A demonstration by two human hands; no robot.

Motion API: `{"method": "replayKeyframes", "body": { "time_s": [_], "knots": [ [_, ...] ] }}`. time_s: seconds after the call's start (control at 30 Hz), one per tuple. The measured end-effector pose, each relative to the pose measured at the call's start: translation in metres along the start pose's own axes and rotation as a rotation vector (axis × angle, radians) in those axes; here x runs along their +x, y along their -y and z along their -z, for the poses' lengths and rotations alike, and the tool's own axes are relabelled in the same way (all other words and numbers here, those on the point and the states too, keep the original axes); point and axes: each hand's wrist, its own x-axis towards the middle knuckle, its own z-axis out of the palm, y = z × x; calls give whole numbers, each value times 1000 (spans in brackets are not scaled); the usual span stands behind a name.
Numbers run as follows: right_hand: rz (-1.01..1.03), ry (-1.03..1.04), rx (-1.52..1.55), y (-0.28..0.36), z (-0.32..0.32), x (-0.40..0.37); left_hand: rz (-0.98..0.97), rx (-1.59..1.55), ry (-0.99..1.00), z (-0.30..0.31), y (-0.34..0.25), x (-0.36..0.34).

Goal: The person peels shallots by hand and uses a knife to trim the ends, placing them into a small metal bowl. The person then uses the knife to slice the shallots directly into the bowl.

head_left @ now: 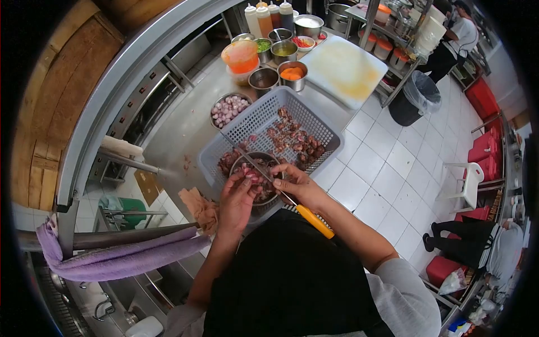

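My left hand (236,194) is closed on a reddish shallot (252,176), partly hidden by the fingers. My right hand (297,185) grips a long narrow knife (315,221) by its blade, near the yellow handle. The blade slants up and left, past the shallot. Both hands are over a round metal bowl (233,167), which holds reddish pieces and sits in the near end of a grey perforated basket (331,132). Dark unpeeled shallots and skins (306,147) lie in the basket's far part. Peeled shallots (230,109) fill another metal bowl just beyond its left rim.
Behind the basket stand metal pots (263,80), an orange-filled tub (240,56) and squeeze bottles (264,22). A stained white cutting board (342,70) lies at right. Purple towel (118,261) hangs at left. A lined bin (412,101), white stool (470,182) and two other people (463,36) are beyond.
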Motion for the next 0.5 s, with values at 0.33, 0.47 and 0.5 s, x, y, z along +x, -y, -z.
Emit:
{"method": "replayKeyframes", "body": {
  "time_s": [0.33, 0.47, 0.5],
  "knots": [
    [340, -5, -399, -2, -25, -5, -74, 25, -76, -12, -2, -1],
    [432, 18, -401, 1, -30, -8, -109, 92, -132, -20, -5, -6],
    [356, 33, -422, 9, -34, -14, -109, 92, -133, -24, -6, -8]
  ]
}}
